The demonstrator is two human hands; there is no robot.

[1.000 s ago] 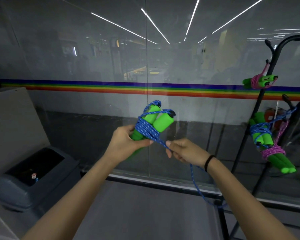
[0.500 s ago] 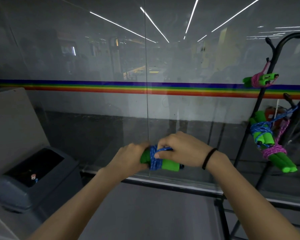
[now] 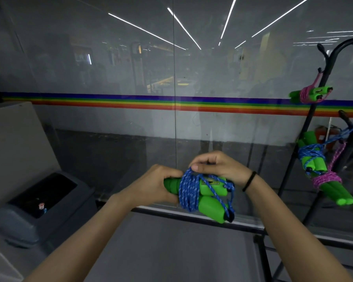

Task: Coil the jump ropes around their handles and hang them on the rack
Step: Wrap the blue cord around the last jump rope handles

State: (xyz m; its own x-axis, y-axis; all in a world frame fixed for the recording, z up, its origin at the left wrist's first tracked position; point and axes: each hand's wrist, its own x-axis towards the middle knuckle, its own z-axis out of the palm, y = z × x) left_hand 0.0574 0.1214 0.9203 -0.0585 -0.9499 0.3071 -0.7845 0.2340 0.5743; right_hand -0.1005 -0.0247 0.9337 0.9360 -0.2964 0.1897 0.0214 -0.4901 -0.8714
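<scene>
Jump rope apparently pinched between fingers.

**Bare arms, one black band**

Both forearms are bare, with no sleeves in view; the left hand wears nothing; a thin black elastic wristband circles the wrist behind the right hand; nails short, unpainted.

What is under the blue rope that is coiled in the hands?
Under the blue rope are two green handles, side by side. Their left ends are hidden inside the left hand.
</scene>
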